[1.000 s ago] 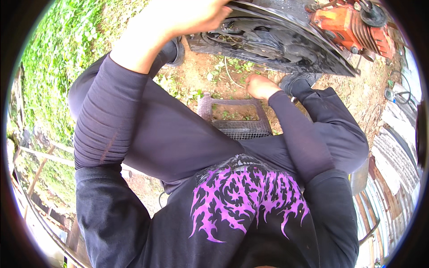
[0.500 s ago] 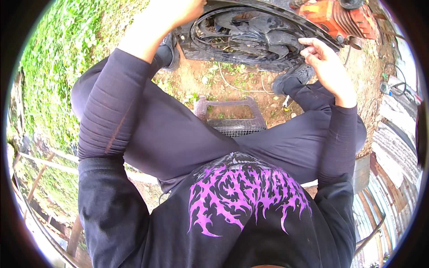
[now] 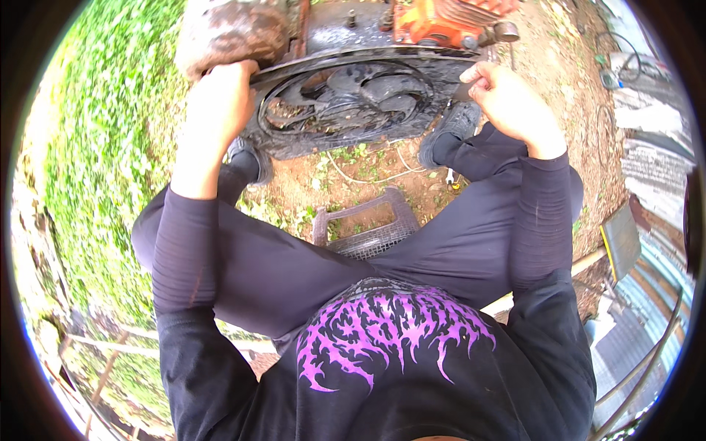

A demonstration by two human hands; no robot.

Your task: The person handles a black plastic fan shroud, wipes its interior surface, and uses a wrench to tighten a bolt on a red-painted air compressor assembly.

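Observation:
A black fan shroud, flat and dirty with a round opening, stands tilted between my feet. Dark curved fan blades show inside its ring. My left hand is closed around the shroud's upper left corner, its fingertips partly hidden behind the edge. At the opposite end, my right hand has its thumb and forefinger bent together on the shroud's right edge. Just beyond the shroud are an orange finned engine and a rusty, mottled rounded tank, close to my left knuckles.
My dark shoes flank the shroud on bare soil. A grey plastic stool shows between my legs. A small tool with a yellow end lies by my right shoe. Grass covers the left; corrugated sheets lie at right.
The shroud now appears lower and further left, with more of the engine and tank visible behind it. My right hand's fingers have gone from loosely extended to pinched at its edge.

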